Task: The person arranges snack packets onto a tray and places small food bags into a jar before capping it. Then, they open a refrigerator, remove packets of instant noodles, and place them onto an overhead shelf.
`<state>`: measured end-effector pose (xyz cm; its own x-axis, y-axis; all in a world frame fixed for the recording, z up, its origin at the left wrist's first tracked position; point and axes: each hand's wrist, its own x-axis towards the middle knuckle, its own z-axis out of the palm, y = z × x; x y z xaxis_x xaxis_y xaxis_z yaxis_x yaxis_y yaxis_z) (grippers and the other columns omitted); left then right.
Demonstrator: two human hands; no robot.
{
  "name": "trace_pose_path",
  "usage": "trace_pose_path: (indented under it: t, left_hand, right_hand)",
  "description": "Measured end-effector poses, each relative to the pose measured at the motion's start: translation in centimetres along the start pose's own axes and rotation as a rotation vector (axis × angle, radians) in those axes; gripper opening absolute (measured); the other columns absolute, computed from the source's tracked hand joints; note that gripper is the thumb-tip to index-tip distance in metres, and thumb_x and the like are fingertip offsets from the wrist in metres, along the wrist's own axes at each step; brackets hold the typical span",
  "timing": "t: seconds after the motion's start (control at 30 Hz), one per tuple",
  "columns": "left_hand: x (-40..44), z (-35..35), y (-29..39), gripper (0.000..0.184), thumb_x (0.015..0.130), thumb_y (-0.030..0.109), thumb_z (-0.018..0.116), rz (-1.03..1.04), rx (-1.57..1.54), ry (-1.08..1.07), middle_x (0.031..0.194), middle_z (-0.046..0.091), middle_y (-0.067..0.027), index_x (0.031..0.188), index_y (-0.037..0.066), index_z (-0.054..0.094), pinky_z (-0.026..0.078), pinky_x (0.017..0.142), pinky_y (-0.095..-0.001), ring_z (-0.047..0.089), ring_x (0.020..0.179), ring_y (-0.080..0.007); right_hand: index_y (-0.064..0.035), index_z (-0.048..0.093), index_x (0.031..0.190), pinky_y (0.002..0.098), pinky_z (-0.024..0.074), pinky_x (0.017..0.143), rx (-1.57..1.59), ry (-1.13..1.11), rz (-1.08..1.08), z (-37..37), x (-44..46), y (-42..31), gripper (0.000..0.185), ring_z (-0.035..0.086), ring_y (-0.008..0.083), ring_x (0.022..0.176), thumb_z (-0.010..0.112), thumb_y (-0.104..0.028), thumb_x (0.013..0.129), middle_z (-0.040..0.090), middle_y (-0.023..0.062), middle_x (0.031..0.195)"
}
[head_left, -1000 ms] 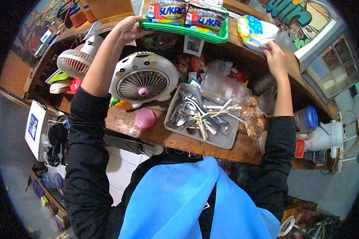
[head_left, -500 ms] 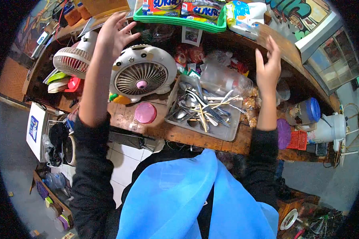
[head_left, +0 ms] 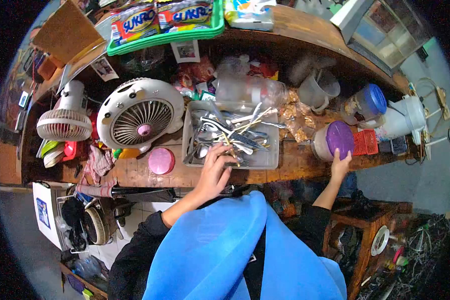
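Note:
My left hand [head_left: 216, 171] is over the front of a clear plastic tray [head_left: 271, 159] of spoons, forks, knives and thin sticks. Its fingers are bent and apart at the cutlery; no item is clearly held. My right hand [head_left: 341, 164] grips the near rim of a jar's purple lid [head_left: 339, 139], with thumb and fingertips against it. The jar's pale, see-through body [head_left: 321, 144] leans to the left of the lid. A round pink lid or container [head_left: 161, 161] sits left of the tray.
An animal-faced fan [head_left: 141, 112] and a smaller fan [head_left: 65, 122] stand at the left. Behind the tray are a large clear container [head_left: 250, 91] and bagged snacks [head_left: 296, 117]. A red basket [head_left: 366, 143] and blue-lidded jar [head_left: 362, 106] stand right. A green tray [head_left: 165, 41] is above.
Both hands have come down from raised positions: the left to the cutlery tray, the right onto the purple-lidded jar. The view has shifted, bringing more of the right side in.

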<state>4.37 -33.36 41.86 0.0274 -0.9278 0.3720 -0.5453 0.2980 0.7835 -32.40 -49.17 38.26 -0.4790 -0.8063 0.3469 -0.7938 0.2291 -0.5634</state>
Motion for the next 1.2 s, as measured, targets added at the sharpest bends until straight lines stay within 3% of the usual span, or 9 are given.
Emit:
trace_pose_path:
  t: [0.37, 0.53, 0.6, 0.7, 0.73, 0.8, 0.87, 1.0, 1.2]
  left_hand:
    - [13.8, 0.4, -3.3, 0.037, 0.07, 0.01, 0.058, 0.078, 0.206, 0.153, 0.121, 0.037, -0.0154, 0.105, 0.006, 0.048, 0.028, 0.095, -0.0387, 0.035, 0.114, -0.0327]
    - [19.8, 7.7, -1.6, 0.039, 0.072, 0.018, 0.056, 0.156, 0.32, -0.034, 0.127, 0.034, -0.0122, 0.11, 0.014, 0.049, 0.022, 0.096, -0.0544, 0.033, 0.116, -0.0344]
    - [22.0, 11.3, -3.4, 0.038, 0.077, 0.023, 0.051, 0.308, 0.826, -0.164, 0.131, 0.031, -0.0085, 0.115, 0.025, 0.048, 0.017, 0.094, -0.0622, 0.027, 0.12, -0.0384]
    - [24.8, 11.3, -2.7, 0.033, 0.083, 0.021, 0.042, 0.046, 0.905, -0.557, 0.132, 0.03, -0.0094, 0.114, 0.028, 0.051, 0.024, 0.091, -0.0616, 0.029, 0.118, -0.0413]
    - [26.0, 11.4, -3.6, 0.03, 0.081, 0.023, 0.045, 0.111, 0.976, -0.465, 0.119, 0.041, -0.0144, 0.111, 0.024, 0.053, 0.041, 0.079, -0.0547, 0.045, 0.103, -0.0389]
    - [27.2, 8.8, -2.9, 0.026, 0.08, 0.022, 0.047, 0.27, 0.88, -0.465, 0.102, 0.047, -0.0156, 0.103, 0.017, 0.055, 0.049, 0.066, -0.045, 0.055, 0.083, -0.0356]
    - [27.5, 4.7, -0.7, 0.023, 0.073, 0.012, 0.054, 0.331, 0.82, -0.299, 0.095, 0.049, -0.0153, 0.095, 0.008, 0.053, 0.049, 0.066, -0.0411, 0.057, 0.078, -0.0335]
    - [25.3, -1.8, 2.4, 0.024, 0.073, 0.019, 0.06, 0.394, 0.621, 0.152, 0.088, 0.053, -0.0147, 0.089, 0.003, 0.051, 0.045, 0.066, -0.0388, 0.055, 0.08, -0.033]
    - [18.8, -2.0, 8.1, 0.029, 0.072, 0.016, 0.062, 0.196, 0.26, 0.185, 0.083, 0.053, -0.0114, 0.094, 0.001, 0.051, 0.043, 0.067, -0.0302, 0.054, 0.074, -0.0249]
  right_hand:
    - [0.0027, 0.025, 0.128, 0.0405, 0.0299, 0.094, 0.094, 0.018, 0.056, 0.1, -4.0, -2.6, 0.061, 0.037, 0.0386, 0.113, 0.045, -0.036, 0.085, 0.036, 0.0271, 0.123]
    - [0.0027, 0.024, 0.128, 0.0403, 0.0278, 0.096, 0.086, -0.002, 0.103, 0.2, -4.0, -2.8, 0.062, 0.034, 0.0376, 0.116, 0.046, -0.036, 0.085, 0.033, 0.0258, 0.127]
    - [0.0027, 0.023, 0.129, 0.0402, 0.0276, 0.096, 0.106, -0.01, 0.092, 0.3, -3.9, -2.6, 0.063, 0.034, 0.0378, 0.116, 0.047, -0.035, 0.085, 0.032, 0.0259, 0.127]
    - [0.0025, 0.023, 0.129, 0.0399, 0.0276, 0.096, 0.141, -0.034, 0.083, 0.0, -3.4, -2.0, 0.062, 0.033, 0.0378, 0.116, 0.047, -0.033, 0.085, 0.031, 0.026, 0.128]
    - [0.0022, 0.023, 0.129, 0.0397, 0.0275, 0.097, 0.186, -0.053, 0.086, -0.1, -2.9, -1.9, 0.061, 0.033, 0.0377, 0.117, 0.047, -0.032, 0.085, 0.031, 0.0261, 0.128]
    - [0.0018, 0.023, 0.129, 0.0397, 0.0276, 0.097, 0.203, -0.061, 0.065, -0.5, -1.9, -1.8, 0.06, 0.032, 0.0375, 0.117, 0.047, -0.031, 0.085, 0.031, 0.0259, 0.128]
    - [0.0015, 0.023, 0.129, 0.0397, 0.0276, 0.097, 0.22, -0.061, 0.068, -0.8, -1.2, -0.9, 0.059, 0.031, 0.0372, 0.118, 0.047, -0.03, 0.085, 0.031, 0.0257, 0.128]
    - [-0.0022, 0.022, 0.13, 0.0409, 0.0281, 0.096, 0.267, -0.096, 0.017, -0.8, 0.2, 1.0, 0.059, 0.032, 0.0366, 0.117, 0.045, -0.033, 0.086, 0.03, 0.0246, 0.128]
    - [-0.0025, 0.024, 0.13, 0.0413, 0.028, 0.095, 0.337, -0.15, 0.013, -0.8, 1.8, 1.0, 0.057, 0.031, 0.0375, 0.117, 0.048, -0.028, 0.086, 0.025, 0.0251, 0.13]
